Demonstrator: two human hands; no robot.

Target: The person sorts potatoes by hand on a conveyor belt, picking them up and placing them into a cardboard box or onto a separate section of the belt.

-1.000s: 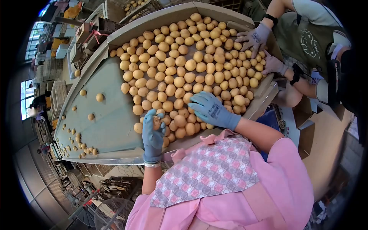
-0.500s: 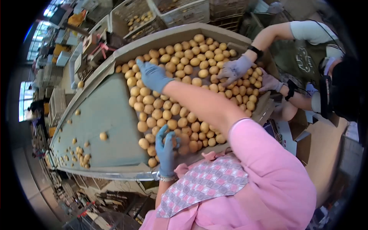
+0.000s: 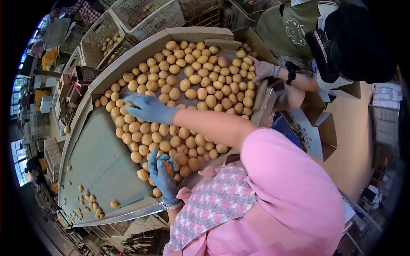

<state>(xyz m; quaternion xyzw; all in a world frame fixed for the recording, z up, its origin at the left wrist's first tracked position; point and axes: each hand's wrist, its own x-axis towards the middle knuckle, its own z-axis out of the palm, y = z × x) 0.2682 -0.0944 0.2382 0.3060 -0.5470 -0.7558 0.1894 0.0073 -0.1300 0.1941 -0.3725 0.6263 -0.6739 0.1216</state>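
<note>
Round, tan potatoes [image 3: 210, 101] lie in a crowded layer across a sorting table. My right hand [image 3: 151, 109], in a blue glove, reaches across them and rests palm down on those near the left side. Its fingers are stretched out, with blurred tips, and nothing shows in its grasp. Closer to my body, my left hand [image 3: 164, 177], also in a blue glove, is at the near edge of the layer. Its fingers curl around a potato [image 3: 169, 168], which they partly hide.
A green belt [image 3: 102, 158] with scattered potatoes runs off to the left. Raised wooden edging [image 3: 128, 55] borders the far side, with plastic crates [image 3: 160, 19] behind it. A co-worker's gloved hand [image 3: 265, 70] touches potatoes at the right. Open cardboard boxes [image 3: 326, 136] stand beyond.
My view has shifted and turned. My right hand has drawn back from the far rim, and my left fingers have closed around a potato. One of the co-worker's hands has left the potatoes.
</note>
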